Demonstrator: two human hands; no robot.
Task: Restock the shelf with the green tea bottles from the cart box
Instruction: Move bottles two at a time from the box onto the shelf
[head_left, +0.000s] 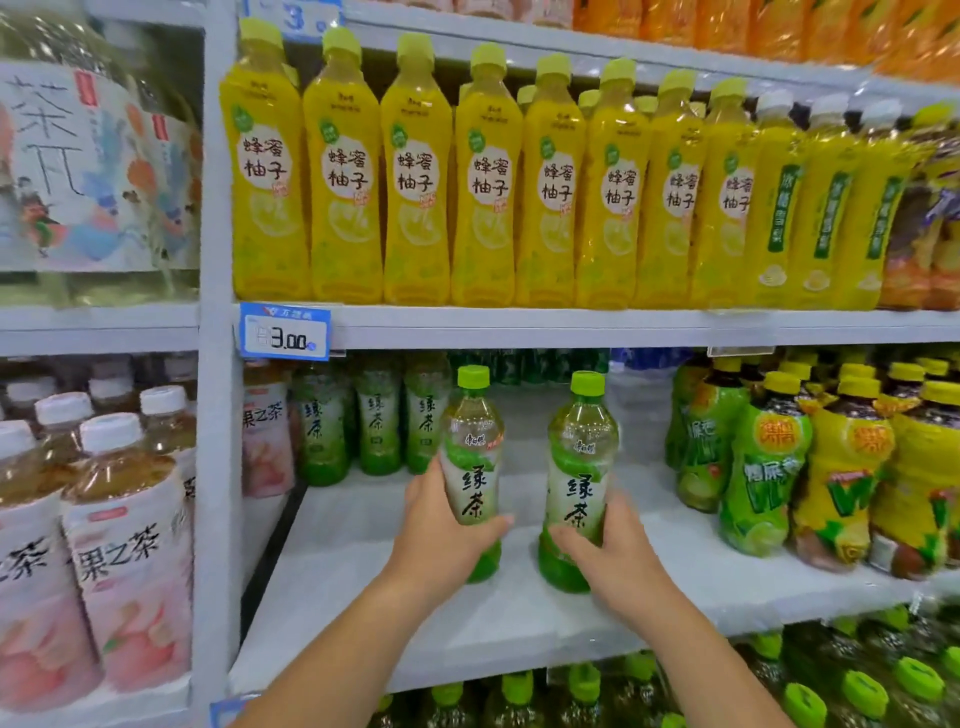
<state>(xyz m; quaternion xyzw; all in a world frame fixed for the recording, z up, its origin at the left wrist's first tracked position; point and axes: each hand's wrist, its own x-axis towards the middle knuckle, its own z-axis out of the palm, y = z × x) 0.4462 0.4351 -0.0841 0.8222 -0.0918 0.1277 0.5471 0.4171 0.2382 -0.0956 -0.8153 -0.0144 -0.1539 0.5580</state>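
Note:
Two green tea bottles with light green caps stand upright on the white middle shelf (363, 582). My left hand (441, 535) grips the left bottle (472, 467) around its lower half. My right hand (608, 551) grips the right bottle (582, 467) the same way. Both bottle bases are at the shelf surface; whether they touch it I cannot tell. Three more green tea bottles (376, 415) stand in a row at the back left of the same shelf. The cart box is out of view.
Green and yellow bottles (810, 467) crowd the shelf's right side. Pink-labelled tea bottles (262, 426) stand at its left, past the upright post (215, 415). Yellow honey pomelo bottles (415, 182) fill the shelf above. Green-capped bottles (857, 691) sit on the shelf below.

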